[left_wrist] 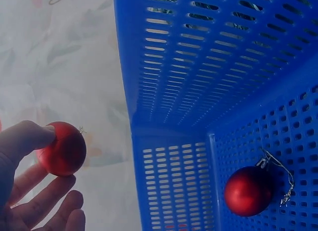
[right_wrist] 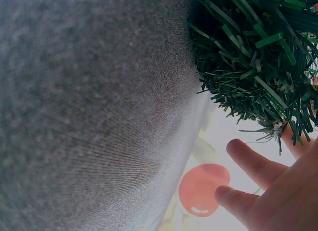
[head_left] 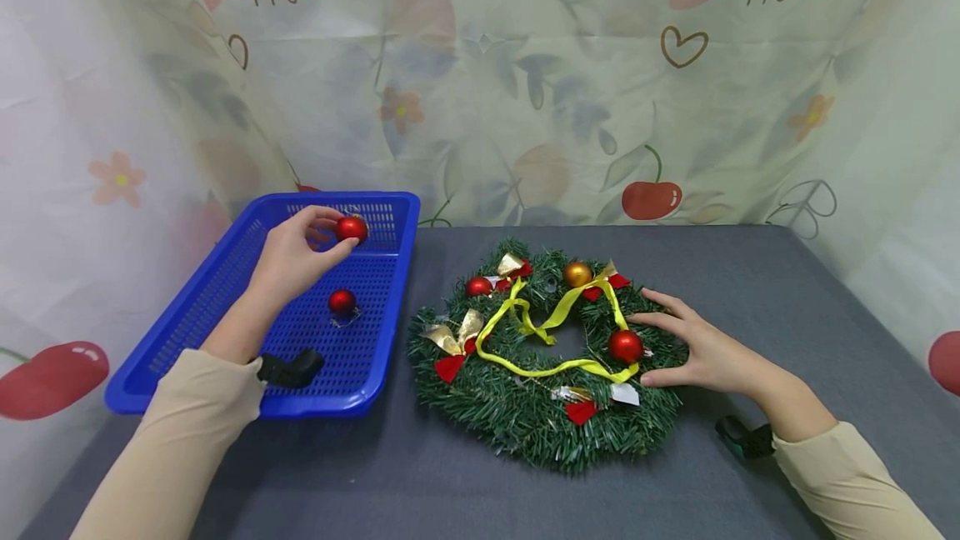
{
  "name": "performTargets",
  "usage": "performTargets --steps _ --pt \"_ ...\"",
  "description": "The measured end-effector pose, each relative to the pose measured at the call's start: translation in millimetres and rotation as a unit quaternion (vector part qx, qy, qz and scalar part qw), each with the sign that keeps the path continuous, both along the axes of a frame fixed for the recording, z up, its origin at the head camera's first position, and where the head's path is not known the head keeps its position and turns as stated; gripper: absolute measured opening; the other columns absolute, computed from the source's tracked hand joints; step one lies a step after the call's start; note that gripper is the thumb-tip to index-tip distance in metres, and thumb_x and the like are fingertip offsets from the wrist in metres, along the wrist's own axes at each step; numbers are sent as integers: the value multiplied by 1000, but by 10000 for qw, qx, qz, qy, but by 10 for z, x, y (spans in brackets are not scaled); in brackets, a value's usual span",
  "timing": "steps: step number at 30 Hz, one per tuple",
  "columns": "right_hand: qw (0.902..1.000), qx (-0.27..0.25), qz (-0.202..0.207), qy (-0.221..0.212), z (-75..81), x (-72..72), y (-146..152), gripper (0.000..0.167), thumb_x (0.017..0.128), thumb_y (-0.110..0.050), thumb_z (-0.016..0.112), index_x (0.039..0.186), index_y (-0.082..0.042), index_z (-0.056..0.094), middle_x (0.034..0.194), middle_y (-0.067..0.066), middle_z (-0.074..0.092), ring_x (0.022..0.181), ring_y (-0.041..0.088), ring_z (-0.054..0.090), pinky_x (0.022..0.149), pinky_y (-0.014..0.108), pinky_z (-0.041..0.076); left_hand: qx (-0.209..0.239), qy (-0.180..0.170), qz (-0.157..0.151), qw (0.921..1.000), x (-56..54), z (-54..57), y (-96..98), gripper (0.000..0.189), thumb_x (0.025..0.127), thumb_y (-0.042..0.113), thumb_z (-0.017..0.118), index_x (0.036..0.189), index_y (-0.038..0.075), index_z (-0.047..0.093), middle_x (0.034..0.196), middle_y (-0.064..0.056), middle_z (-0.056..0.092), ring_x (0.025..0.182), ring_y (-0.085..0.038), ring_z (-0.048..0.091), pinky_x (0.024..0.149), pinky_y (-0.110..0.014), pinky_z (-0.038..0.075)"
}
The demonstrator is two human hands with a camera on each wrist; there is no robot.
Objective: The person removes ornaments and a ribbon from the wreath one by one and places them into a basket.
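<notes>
Between thumb and fingers my left hand (head_left: pixel 292 255) pinches a shiny red Christmas ball (head_left: pixel 351 229) over the blue plastic basket (head_left: pixel 330 408). A second red ball (left_wrist: pixel 248 191) with a silver hanging loop lies on the basket floor. To the right, a green wreath (head_left: pixel 558 432) lies flat on the table. My right hand (head_left: pixel 705 352) is at its right edge, fingers spread and fingertips among the outer needles. Near those fingers a red ball (head_left: pixel 626 347) sits on the wreath, inside the curve of a yellow ribbon (head_left: pixel 540 373).
The wreath also carries a gold ball (head_left: pixel 577 274), another red ball (head_left: pixel 477 287), and several red and gold bows. A dark grey cloth covers the table (head_left: pixel 750 290). Behind it hangs a printed curtain (head_left: pixel 480 90), with pale fabric at both sides.
</notes>
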State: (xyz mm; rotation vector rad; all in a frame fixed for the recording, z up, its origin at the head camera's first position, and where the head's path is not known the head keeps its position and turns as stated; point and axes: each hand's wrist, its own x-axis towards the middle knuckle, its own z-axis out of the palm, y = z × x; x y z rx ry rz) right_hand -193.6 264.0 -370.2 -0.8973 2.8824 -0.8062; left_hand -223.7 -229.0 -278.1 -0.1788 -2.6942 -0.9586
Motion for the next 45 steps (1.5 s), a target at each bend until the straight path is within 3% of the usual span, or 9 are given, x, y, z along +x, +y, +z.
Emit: performTargets --steps 7,18,45 --pt "10000 46 -3 -37 1 -3 1 72 72 -39 78 132 -12 50 150 19 22 132 45 28 92 66 36 -193 -51 -52 9998 -8 0 -4 42 89 28 62 122 4 54 120 -22 60 106 -39 58 84 -51 48" --pt "10000 45 12 -19 -3 -1 6 71 72 -38 78 132 -13 50 150 19 22 131 45 28 93 66 36 -459 -514 -171 9975 -7 27 -16 44 91 29 60 126 3 53 123 -23 59 107 -39 59 87 -51 49" --pt "10000 15 -17 -77 12 8 -1 70 72 -38 78 132 -13 50 150 19 21 131 45 28 93 67 35 -823 -1203 -377 9886 -57 3 -73 44 94 21 54 133 1 47 132 -27 52 114 -44 55 93 -54 46"
